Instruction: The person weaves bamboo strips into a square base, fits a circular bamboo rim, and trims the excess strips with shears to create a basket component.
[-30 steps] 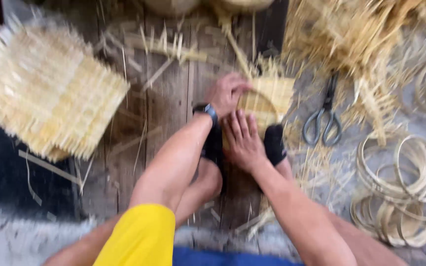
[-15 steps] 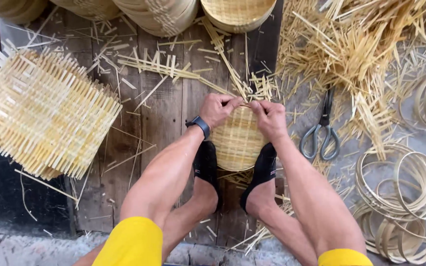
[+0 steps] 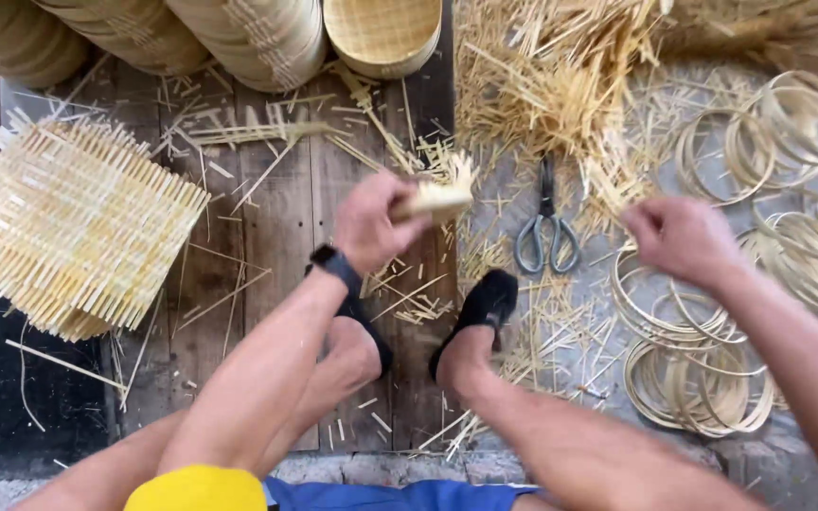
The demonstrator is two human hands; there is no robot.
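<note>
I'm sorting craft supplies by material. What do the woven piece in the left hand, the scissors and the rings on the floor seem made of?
Woven piece: pale split bamboo or cane, unfinished, loose ends showing. Scissors: dark, dull metal. Rings: thin bent strips, probably the same pale, unfinished bamboo.

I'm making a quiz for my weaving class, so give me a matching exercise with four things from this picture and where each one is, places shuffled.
Things:
1. scissors
2. woven piece
3. flat woven mats
4. bamboo rings

Places:
A. stacked at the left on the wooden boards
B. piled on the ground under the right hand
C. held in the left hand
D. lying on the ground between the two hands, handles toward the person

Pairs: 1-D, 2-C, 3-A, 4-B
</note>
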